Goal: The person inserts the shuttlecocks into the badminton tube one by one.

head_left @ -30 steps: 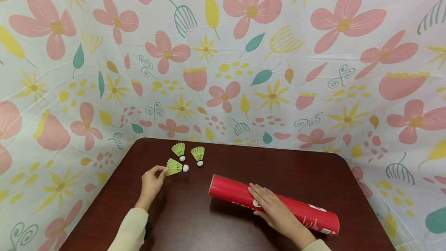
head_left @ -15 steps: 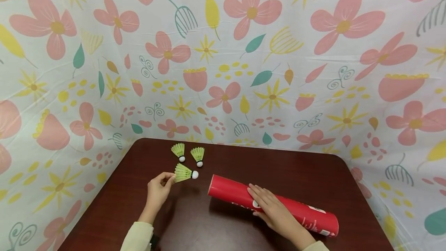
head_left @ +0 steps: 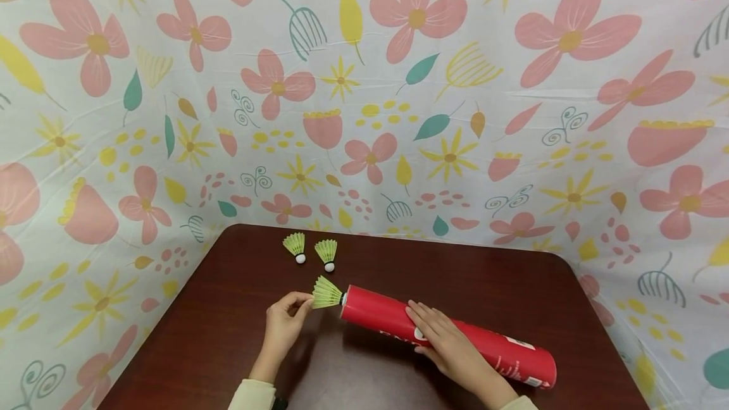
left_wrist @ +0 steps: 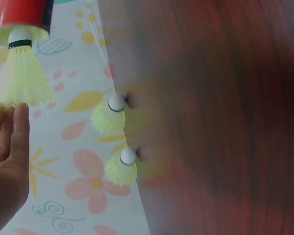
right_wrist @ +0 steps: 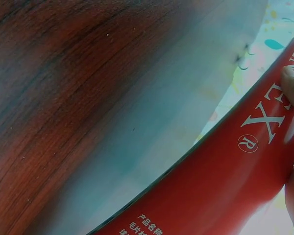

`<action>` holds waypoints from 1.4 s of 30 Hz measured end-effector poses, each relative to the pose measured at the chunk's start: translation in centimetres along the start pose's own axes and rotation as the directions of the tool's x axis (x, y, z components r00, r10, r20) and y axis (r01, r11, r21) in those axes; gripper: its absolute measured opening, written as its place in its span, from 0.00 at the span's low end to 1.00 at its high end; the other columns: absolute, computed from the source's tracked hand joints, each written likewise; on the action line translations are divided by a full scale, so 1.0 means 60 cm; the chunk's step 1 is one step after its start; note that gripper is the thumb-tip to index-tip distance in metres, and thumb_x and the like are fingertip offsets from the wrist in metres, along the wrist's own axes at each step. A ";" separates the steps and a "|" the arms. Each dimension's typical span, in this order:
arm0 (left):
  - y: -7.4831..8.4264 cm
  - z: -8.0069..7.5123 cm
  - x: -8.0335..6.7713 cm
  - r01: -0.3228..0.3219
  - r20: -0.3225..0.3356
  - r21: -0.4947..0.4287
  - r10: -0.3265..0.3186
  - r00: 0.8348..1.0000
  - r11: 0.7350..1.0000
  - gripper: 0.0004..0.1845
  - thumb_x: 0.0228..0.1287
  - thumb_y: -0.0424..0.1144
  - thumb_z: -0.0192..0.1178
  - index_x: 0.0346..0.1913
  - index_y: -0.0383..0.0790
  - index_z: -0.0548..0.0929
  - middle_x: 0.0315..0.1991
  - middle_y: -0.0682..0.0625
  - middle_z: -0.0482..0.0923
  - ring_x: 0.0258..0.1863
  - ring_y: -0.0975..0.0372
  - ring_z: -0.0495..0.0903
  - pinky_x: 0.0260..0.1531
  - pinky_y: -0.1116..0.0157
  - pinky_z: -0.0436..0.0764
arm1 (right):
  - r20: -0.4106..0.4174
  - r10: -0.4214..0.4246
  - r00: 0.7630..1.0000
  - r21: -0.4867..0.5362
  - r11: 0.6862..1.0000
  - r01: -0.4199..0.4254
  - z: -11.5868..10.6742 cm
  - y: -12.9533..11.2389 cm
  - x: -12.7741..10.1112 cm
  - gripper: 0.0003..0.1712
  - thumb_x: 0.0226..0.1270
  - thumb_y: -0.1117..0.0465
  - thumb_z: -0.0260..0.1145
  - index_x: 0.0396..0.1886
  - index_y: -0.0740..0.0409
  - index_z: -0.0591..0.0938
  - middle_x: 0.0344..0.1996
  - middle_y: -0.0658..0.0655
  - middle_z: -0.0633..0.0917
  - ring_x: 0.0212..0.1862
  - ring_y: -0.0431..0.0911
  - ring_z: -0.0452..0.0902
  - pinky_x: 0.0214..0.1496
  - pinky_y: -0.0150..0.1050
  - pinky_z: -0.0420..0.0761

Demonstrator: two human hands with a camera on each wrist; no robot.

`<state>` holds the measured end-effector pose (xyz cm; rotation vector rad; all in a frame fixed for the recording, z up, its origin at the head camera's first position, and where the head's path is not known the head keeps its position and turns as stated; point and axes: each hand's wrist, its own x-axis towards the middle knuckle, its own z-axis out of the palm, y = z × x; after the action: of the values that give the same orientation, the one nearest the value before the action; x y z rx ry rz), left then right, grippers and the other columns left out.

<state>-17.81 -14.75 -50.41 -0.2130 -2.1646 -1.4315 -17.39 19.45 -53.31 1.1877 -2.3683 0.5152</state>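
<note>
My left hand [head_left: 286, 320] pinches the feathered edge of a yellow shuttlecock [head_left: 327, 293] between thumb and fingers. The shuttlecock's white cork end points right and sits at the open mouth of a red tube [head_left: 387, 314]; in the left wrist view the cork [left_wrist: 20, 35] is just inside the rim. My right hand [head_left: 447, 341] grips the tube around its middle, thumb on the near side. White lettering [right_wrist: 269, 120] shows on the tube in the right wrist view. The tube lies slanted, its mouth end to the left.
Two more yellow shuttlecocks, a left one [head_left: 295, 246] and a right one [head_left: 327, 254], lie near the back left of the dark brown table [head_left: 455, 264]. A flower-patterned cloth [head_left: 364, 112] hangs right behind the table's back edge.
My left hand has carried the shuttlecock rightward from beside the other two, and its cork has reached the tube's mouth. My right hand and the tube have stayed in place.
</note>
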 end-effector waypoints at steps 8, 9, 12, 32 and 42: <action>0.033 0.020 -0.017 -0.049 0.009 -0.038 0.050 0.999 0.998 0.07 0.51 0.18 0.66 0.30 0.31 0.85 0.25 0.43 0.83 0.24 0.54 0.81 0.23 0.68 0.80 | 0.004 -0.002 1.000 -0.014 1.000 0.002 -0.004 -0.002 -0.002 0.37 0.68 0.49 0.63 0.71 0.62 0.65 0.70 0.58 0.65 0.70 0.49 0.61 0.74 0.33 0.45; 0.034 0.023 -0.019 -0.045 0.012 -0.047 0.045 0.999 0.998 0.07 0.51 0.18 0.66 0.30 0.31 0.85 0.25 0.43 0.83 0.23 0.54 0.81 0.23 0.68 0.80 | 0.005 -0.002 1.000 -0.013 1.000 0.002 -0.005 -0.003 -0.002 0.39 0.66 0.50 0.66 0.71 0.62 0.65 0.70 0.58 0.66 0.70 0.50 0.61 0.74 0.33 0.45; 0.034 0.029 -0.024 -0.032 0.026 -0.063 0.034 0.999 0.998 0.07 0.51 0.18 0.66 0.30 0.31 0.85 0.26 0.44 0.83 0.24 0.53 0.82 0.24 0.67 0.80 | 0.006 -0.002 1.000 -0.010 1.000 0.002 -0.007 -0.004 -0.001 0.43 0.59 0.55 0.72 0.71 0.62 0.65 0.69 0.60 0.67 0.68 0.53 0.64 0.73 0.32 0.45; 0.019 0.033 -0.020 0.082 0.125 -0.052 -0.075 0.989 0.995 0.04 0.58 0.22 0.64 0.33 0.33 0.84 0.29 0.42 0.84 0.28 0.56 0.82 0.28 0.67 0.81 | 0.012 -0.024 1.000 -0.001 1.000 0.024 -0.009 -0.009 0.002 0.36 0.73 0.43 0.51 0.70 0.63 0.65 0.70 0.60 0.66 0.67 0.55 0.65 0.74 0.33 0.44; -0.031 0.046 -0.025 0.041 0.112 -0.092 -0.031 0.993 0.995 0.05 0.57 0.29 0.67 0.31 0.43 0.86 0.27 0.52 0.84 0.27 0.68 0.79 0.26 0.69 0.79 | 0.031 -0.011 0.999 0.008 1.000 0.011 -0.010 -0.012 0.001 0.40 0.65 0.52 0.67 0.71 0.62 0.64 0.71 0.58 0.64 0.67 0.56 0.65 0.74 0.32 0.44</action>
<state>-18.24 -12.82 -53.51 -0.2954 -2.2005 -1.5782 -16.69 19.29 -52.66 1.2194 -2.3862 0.5061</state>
